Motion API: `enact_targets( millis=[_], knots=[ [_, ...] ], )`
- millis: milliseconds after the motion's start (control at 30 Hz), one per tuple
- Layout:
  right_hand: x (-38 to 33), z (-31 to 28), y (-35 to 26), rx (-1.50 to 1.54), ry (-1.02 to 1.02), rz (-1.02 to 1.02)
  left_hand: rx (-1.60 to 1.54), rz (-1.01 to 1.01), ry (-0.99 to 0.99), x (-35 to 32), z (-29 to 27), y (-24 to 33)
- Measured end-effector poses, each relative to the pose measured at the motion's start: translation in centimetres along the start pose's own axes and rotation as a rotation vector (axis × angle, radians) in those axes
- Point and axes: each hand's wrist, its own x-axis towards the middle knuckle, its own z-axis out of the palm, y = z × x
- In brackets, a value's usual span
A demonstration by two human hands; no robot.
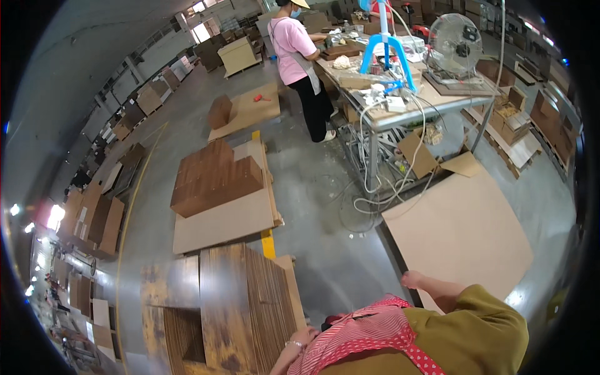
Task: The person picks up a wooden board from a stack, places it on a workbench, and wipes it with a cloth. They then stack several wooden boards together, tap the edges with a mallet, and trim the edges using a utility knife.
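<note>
My left hand [302,336], with a bracelet at the wrist, is low beside my red-and-white apron [356,334]. Its fingers look extended, and nothing shows in them. Close to its left stands a stack of dark wood-grain panels [228,300] with layered edges and a gap in the top. Farther right, my right hand [412,279] hangs at the end of a bent arm, over the near left edge of a large light-brown board [462,225]. The fingers of that hand are too foreshortened to read, and no object shows in it.
Ahead, a pallet carries brown wooden boxes [215,178]. A person in a pink shirt [292,50] works at a cluttered workbench [431,106] with a blue stand [385,50] and a fan [455,44]. Loose cables [390,200] lie on the floor. Stacked panels [94,219] stand at left.
</note>
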Motion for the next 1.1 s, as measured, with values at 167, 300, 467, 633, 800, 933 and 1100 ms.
enact_targets(
  millis=[167,300,467,633,800,933,1100],
  knots=[
    [3.2,-6.7,-2.9,0.433,-0.061,0.271,-0.049,0.187,0.23,8.3,-18.4,6.0],
    [9.8,-8.2,-2.6,0.491,-0.129,0.332,-0.242,0.168,0.339,18.1,-27.5,5.8],
    [24.0,-18.2,-13.6,0.289,-0.103,0.046,-0.2,0.009,0.332,26.7,-28.0,-6.7],
    [41.5,-25.1,-18.5,-0.187,0.031,-0.561,-0.429,-0.212,0.137,29.4,-28.7,-14.8],
    [49.0,-35.0,-31.5,0.048,0.091,-0.077,-0.541,-0.419,0.152,33.4,-36.2,-17.6],
    [55.0,-37.3,-35.7,0.234,-0.155,-0.018,-0.428,-0.368,0.196,38.9,-47.0,-21.4],
    [62.8,-39.1,-38.2,-0.085,-0.118,-0.105,0.651,0.108,0.409,49.6,-66.1,-24.6]
  ],
)
